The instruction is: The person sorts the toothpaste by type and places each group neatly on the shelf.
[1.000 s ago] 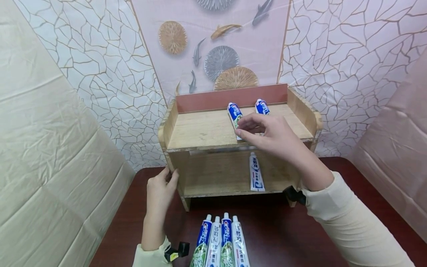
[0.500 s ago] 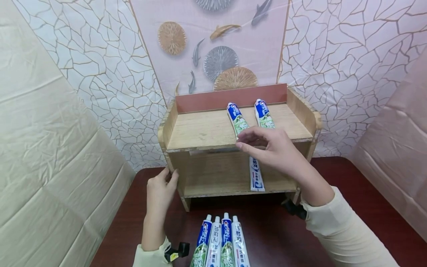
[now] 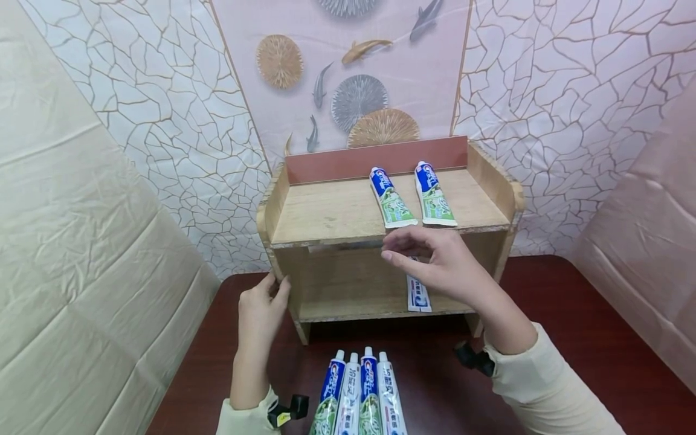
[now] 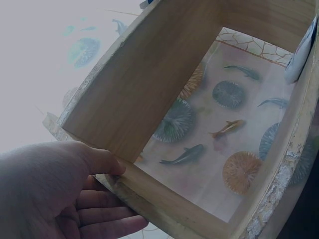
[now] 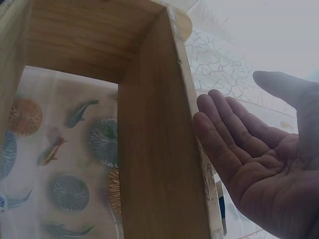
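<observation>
A two-tier wooden shelf (image 3: 331, 214) stands on the table. My left hand (image 3: 263, 311) grips its left side panel; in the left wrist view the thumb (image 4: 107, 162) lies on the inner face, the fingers outside. Two blue-and-green toothpaste tubes (image 3: 393, 202) lie side by side on the upper board, caps to the back. On the lower board lies a white toothpaste tube (image 3: 418, 296), partly hidden behind my right hand (image 3: 435, 260). That hand holds nothing, its fingers loosely bent just below the upper board's front edge. The right wrist view shows its bare palm (image 5: 264, 169).
In front of the shelf, several toothpaste tubes (image 3: 328, 396), blue-green and white by turns, lie in a row on the dark red table (image 3: 201, 356). A low pink back strip (image 3: 375, 160) edges the upper tier. Patterned cloth (image 3: 163, 90) hangs behind.
My right hand has drawn back and down from the upper board toward the front edge, baring both blue-and-green tubes. My left hand keeps its grip on the side panel.
</observation>
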Motion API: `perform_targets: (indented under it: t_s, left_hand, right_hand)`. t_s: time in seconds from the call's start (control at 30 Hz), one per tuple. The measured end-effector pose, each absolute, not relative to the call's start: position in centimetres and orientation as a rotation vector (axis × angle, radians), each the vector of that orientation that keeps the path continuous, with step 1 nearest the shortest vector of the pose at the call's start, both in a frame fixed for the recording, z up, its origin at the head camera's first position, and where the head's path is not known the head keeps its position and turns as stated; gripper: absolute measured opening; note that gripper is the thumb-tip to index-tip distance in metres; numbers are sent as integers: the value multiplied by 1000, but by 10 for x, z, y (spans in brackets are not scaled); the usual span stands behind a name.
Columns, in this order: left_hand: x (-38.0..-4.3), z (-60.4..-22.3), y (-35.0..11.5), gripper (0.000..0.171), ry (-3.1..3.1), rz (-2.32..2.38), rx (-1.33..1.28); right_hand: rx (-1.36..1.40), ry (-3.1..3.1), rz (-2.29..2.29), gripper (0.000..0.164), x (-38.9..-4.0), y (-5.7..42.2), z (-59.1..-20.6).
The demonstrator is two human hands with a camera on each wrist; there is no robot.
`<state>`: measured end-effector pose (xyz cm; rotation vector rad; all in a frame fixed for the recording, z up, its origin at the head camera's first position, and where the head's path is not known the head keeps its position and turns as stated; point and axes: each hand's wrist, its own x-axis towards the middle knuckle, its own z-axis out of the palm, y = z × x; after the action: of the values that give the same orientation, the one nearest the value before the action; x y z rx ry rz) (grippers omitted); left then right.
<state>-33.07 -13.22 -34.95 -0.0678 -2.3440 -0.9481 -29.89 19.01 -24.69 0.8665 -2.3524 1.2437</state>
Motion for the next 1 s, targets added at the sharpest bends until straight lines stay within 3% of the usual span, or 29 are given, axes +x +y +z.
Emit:
perform_targets:
  t_s: [1.0]
  left_hand:
    - [-330, -350, -133, 26, -2342, -955, -80]
  right_hand:
    - [824, -2387, 1558, 17, -288, 180, -330]
